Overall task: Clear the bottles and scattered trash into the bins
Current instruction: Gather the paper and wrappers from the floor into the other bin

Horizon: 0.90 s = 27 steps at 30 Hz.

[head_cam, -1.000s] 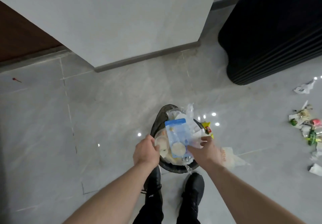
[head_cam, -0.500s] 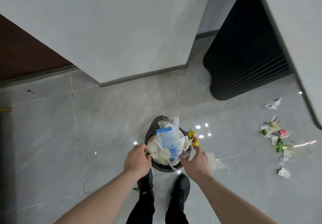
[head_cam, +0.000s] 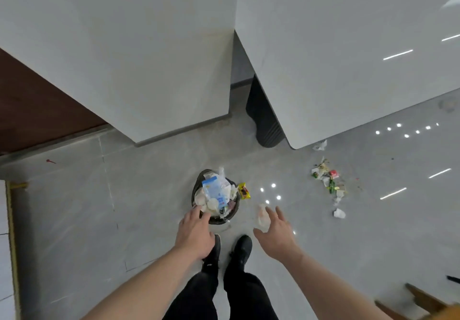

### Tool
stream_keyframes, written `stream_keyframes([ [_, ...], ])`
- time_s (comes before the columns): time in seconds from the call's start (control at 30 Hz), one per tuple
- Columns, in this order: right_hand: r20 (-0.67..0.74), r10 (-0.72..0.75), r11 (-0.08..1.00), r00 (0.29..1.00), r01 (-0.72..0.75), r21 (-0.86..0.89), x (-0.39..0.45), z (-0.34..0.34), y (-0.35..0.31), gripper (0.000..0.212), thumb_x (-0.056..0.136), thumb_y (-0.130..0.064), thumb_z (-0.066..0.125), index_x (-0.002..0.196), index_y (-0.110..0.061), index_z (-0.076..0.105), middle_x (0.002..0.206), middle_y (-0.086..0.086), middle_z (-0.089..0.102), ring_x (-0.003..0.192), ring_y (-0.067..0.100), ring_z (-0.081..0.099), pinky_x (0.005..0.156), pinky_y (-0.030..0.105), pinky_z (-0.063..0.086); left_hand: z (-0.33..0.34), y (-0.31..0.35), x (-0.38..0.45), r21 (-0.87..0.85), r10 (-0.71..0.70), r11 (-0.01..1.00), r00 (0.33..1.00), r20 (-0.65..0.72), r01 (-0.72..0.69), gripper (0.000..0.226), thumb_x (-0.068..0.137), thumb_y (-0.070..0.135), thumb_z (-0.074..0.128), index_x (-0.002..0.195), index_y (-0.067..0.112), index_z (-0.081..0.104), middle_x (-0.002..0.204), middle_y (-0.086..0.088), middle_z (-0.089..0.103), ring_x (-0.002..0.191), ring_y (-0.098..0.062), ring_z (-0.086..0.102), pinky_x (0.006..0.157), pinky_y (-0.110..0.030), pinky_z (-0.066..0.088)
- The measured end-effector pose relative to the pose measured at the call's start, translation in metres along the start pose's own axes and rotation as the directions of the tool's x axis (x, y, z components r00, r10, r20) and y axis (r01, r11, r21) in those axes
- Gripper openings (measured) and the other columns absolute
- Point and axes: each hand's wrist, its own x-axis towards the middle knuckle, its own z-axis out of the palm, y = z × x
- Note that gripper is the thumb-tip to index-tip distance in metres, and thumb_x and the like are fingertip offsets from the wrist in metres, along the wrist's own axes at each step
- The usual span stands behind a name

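A small dark bin (head_cam: 199, 183) stands on the floor just ahead of my feet, heaped with trash; a blue and white carton (head_cam: 216, 191) lies on top. My left hand (head_cam: 195, 232) hovers over the bin's near rim with fingers spread, holding nothing. My right hand (head_cam: 276, 231) is open, fingers apart, above a clear plastic bag (head_cam: 261, 216) lying on the floor right of the bin. A yellow wrapper (head_cam: 244, 191) lies beside the bin's right side. More scattered trash (head_cam: 328, 183) sits further right.
A white table top (head_cam: 348, 58) on a dark ribbed base (head_cam: 266, 125) stands ahead to the right. A white wall corner (head_cam: 149, 71) is ahead, brown panel at left. A wooden chair part (head_cam: 423, 302) shows bottom right. My black shoes (head_cam: 229, 250) stand behind the bin.
Both hands have come off the trash in the bin. My right hand swung right toward the plastic bag and opened. The view has risen and pulled back.
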Motion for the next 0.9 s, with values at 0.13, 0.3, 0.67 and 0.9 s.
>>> stream_keyframes([
  [0.13,0.010,0.053,0.994,0.999,-0.052,-0.096,-0.042,-0.013,0.033,0.081,0.094,-0.045,0.057,0.160,-0.019,0.017,0.167,0.011,0.006,0.154,0.031,0.008,0.123,0.039,0.017,-0.011,0.020,-0.027,0.097,0.028,0.995,0.999,-0.015,-0.026,0.056,0.085,0.035,0.053,0.140,0.026,0.045,0.159,-0.005,0.021,0.137,-0.029,0.031,0.115,-0.040,0.029],
  [0.3,0.002,0.073,0.982,0.997,-0.072,-0.173,-0.066,-0.032,0.076,0.083,0.095,-0.052,0.053,0.160,-0.021,0.013,0.168,0.010,0.001,0.154,0.035,0.005,0.124,0.044,0.019,-0.021,0.051,-0.045,0.215,0.041,0.975,0.999,0.028,-0.046,0.069,0.085,0.037,0.054,0.150,0.023,0.034,0.165,-0.008,0.004,0.147,-0.034,0.015,0.120,-0.046,0.019],
  [0.67,-0.021,-0.004,0.969,1.000,-0.001,-0.249,-0.099,-0.100,0.242,0.081,0.097,-0.051,0.051,0.160,-0.023,0.009,0.168,0.005,-0.005,0.154,0.036,-0.003,0.122,0.055,0.019,0.032,0.215,-0.078,0.290,-0.009,0.957,1.000,0.012,0.005,0.071,0.090,0.039,0.053,0.153,0.020,0.028,0.167,-0.009,-0.001,0.153,-0.037,-0.004,0.123,-0.054,0.005],
  [0.9,-0.018,-0.033,0.946,0.999,0.025,-0.324,-0.123,-0.164,0.370,0.081,0.096,-0.049,0.053,0.160,-0.024,0.009,0.168,0.004,-0.005,0.154,0.035,-0.001,0.121,0.055,0.021,0.081,0.343,-0.120,0.201,-0.027,0.979,0.999,-0.041,0.035,0.069,0.088,0.044,0.053,0.151,0.024,0.033,0.167,-0.010,0.002,0.153,-0.037,0.002,0.123,-0.054,0.006],
])
